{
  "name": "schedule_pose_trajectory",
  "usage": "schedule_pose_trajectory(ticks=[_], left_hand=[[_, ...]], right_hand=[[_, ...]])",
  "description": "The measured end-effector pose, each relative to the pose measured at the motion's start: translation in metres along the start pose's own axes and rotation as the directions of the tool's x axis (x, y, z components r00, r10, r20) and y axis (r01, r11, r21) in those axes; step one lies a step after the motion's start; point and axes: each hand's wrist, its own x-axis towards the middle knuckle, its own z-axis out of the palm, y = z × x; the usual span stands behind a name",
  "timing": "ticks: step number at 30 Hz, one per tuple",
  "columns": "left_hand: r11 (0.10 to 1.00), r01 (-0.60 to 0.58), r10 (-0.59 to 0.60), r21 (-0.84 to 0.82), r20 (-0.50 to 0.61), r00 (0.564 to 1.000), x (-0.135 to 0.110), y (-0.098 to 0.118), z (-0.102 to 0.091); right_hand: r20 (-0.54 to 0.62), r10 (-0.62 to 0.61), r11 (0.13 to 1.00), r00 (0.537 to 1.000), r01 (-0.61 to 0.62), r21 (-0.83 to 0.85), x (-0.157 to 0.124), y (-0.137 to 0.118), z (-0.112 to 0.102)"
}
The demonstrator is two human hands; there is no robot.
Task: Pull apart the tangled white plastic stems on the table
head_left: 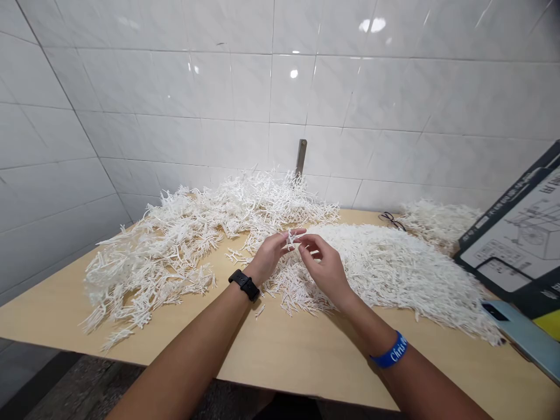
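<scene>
The left hand (266, 258) holds a small white piece (291, 237) between its slightly parted fingers, seemingly to steady it for the right hand (329, 273), whose fingers curl beside it, pinching or not I cannot tell, above the white heap (394, 268), probably near for easy reach.

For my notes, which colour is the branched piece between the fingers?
The branched piece is white, best seen in head view.
</scene>
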Motion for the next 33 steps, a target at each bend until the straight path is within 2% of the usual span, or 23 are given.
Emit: schedule_pose_trajectory(ticks=[3,7,12,15,19,22,24,26,29,31,33], left_hand=[[0.995,0.071,-0.067,-0.066,0.052,0.996,0.000,-0.001,0.001],[0.985,0.150,-0.139,-0.090,0.115,0.984,-0.001,-0.003,0.002],[0.963,0.223,-0.191,-0.151,0.201,0.961,-0.003,-0.006,0.005],[0.966,0.211,-0.175,-0.149,0.221,0.959,-0.005,-0.005,0.007],[0.986,0.144,-0.125,-0.083,0.196,0.973,-0.006,-0.003,0.009],[0.988,0.141,-0.132,-0.057,0.150,0.980,-0.005,-0.003,0.010],[0.987,0.151,-0.145,-0.053,0.104,0.984,-0.004,-0.004,0.010],[0.989,0.141,-0.138,-0.045,0.061,0.988,-0.003,-0.005,0.009],[0.994,0.110,-0.109,-0.022,0.014,0.994,-0.001,-0.006,0.008],[0.994,0.104,-0.104,-0.013,0.001,0.995,-0.001,-0.007,0.008],[0.994,0.114,-0.113,-0.007,0.018,0.993,-0.001,-0.007,0.009]], right_hand=[[-0.078,-0.110,0.994,0.991,0.108,-0.026,0.000,-0.001,-0.001],[-0.038,-0.217,0.964,0.975,0.208,-0.169,0.003,0.010,0.000],[-0.104,-0.251,0.948,0.962,0.223,-0.227,0.006,0.022,0.001],[-0.149,-0.248,0.951,0.957,0.211,-0.225,0.007,0.021,-0.001],[-0.134,-0.151,0.984,0.979,0.135,-0.120,0.006,0.016,-0.001],[-0.042,-0.069,0.996,0.997,0.071,0.056,0.005,0.014,0.003],[0.038,0.012,0.982,0.999,-0.019,0.188,0.005,0.014,0.006],[0.129,0.118,0.933,0.985,-0.155,0.326,0.005,0.015,0.009],[0.261,0.235,0.817,0.936,-0.336,0.469,0.006,0.017,0.012],[0.292,0.264,0.803,0.919,-0.377,0.462,0.006,0.018,0.013],[0.301,0.280,0.829,0.912,-0.388,0.403,0.007,0.018,0.013]])
